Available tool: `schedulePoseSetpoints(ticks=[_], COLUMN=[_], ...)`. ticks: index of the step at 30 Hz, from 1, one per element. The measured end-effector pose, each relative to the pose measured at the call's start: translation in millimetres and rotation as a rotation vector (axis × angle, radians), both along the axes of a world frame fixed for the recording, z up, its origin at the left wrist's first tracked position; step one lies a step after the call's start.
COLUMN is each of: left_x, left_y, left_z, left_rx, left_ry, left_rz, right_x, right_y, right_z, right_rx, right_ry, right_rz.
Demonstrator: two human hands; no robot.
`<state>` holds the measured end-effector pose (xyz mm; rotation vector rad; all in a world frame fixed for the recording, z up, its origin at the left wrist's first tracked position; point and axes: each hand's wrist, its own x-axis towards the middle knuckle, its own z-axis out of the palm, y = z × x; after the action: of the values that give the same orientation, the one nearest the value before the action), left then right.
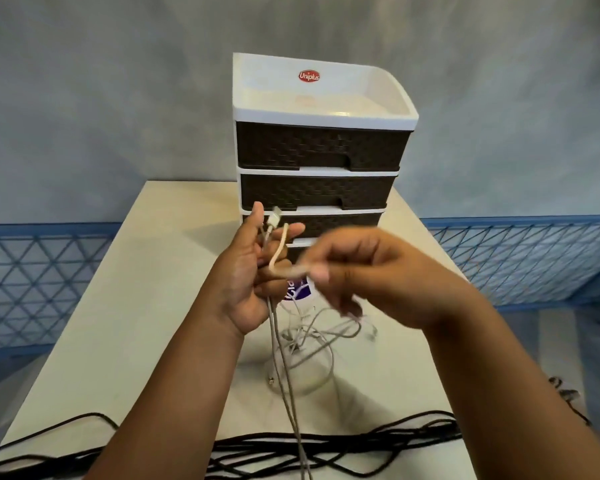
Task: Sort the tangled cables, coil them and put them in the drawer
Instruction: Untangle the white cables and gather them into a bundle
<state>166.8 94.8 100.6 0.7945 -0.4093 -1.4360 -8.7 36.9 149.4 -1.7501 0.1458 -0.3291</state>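
Left hand (pixel 246 271) is raised above the tabletop (pixel 146 289), fingers curled round the white cable (pixel 280 249) near its USB plug (pixel 275 216); plug sticks up past the fingertips. Right hand (pixel 368 271) pinches the same cable just beside it, a short loop between the two hands. Right hand is motion-blurred, so exact finger placement unclear.

Rest of the white cable hangs down to a loose tangle (pixel 312 337) on the tabletop in front of the drawer unit (pixel 319 147). All visible drawers look closed. Black cable (pixel 326 445) lies in long runs across the near edge, untouched.

Handling, my read: white cable is light, thin, limp, with some spring, so loops will pop open unless pinned. Anchor near the plug with left, feed with right. Don't yank: tangle will tighten. Black looks thicker, stiffer, wants bigger coils.
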Motion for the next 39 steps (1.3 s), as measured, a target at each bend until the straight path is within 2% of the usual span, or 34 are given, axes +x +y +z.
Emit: schedulePoseSetpoints(ticks=[2, 4, 6, 10, 12, 14, 16, 20, 22, 25, 28, 31, 34, 39], left_x=[0, 0, -1, -11, -21, -32, -36, -32, -27, -21, -20, -23, -25, -31], left_y=[-3, -3, -2, 6, 11, 14, 14, 13, 10, 3, 0, 0, -2, -1], left_z=[0, 0, 0, 5, 5, 3, 1, -3, -7, -10, -7, -6, -7, -6], left_rx=[0.009, 0.005, -0.022, -0.07, -0.109, -0.132, -0.104, -0.024, 0.019, 0.055, 0.043, 0.044, 0.028, 0.007], left_ry=[0.038, 0.01, -0.041, -0.193, -0.27, -0.346, -0.401, -0.475, -0.441, -0.227, -0.046, -0.026, -0.023, -0.08], left_rz=[0.076, 0.12, 0.084, -0.145, -0.294, -0.405, -0.434, -0.337, -0.231, -0.047, -0.021, 0.027, 0.12, 0.171], right_x=[-9, -17, -18, 4, 15, 22, 23, 16, 6, -4, -1, 4, 5, 4], right_y=[3, -2, -9, -18, -22, -27, -33, -42, -41, -23, 5, 31, 48, 51], right_z=[-12, -28, -42, -58, -58, -51, -38, -12, -4, 0, -15, -40, -63, -74], right_rx=[0.037, -0.019, -0.055, 0.42, 0.593, 0.814, 0.909, 0.733, 0.637, 0.493, 0.339, 0.175, 0.035, -0.015], right_ry=[0.208, 0.341, 0.361, 0.355, 0.327, 0.212, 0.094, -0.066, -0.105, -0.047, 0.063, 0.133, 0.181, 0.272], right_rz=[0.24, 0.343, 0.218, -0.375, -0.45, -0.412, -0.491, -0.674, -0.702, -0.572, -0.491, -0.496, -0.412, -0.417])
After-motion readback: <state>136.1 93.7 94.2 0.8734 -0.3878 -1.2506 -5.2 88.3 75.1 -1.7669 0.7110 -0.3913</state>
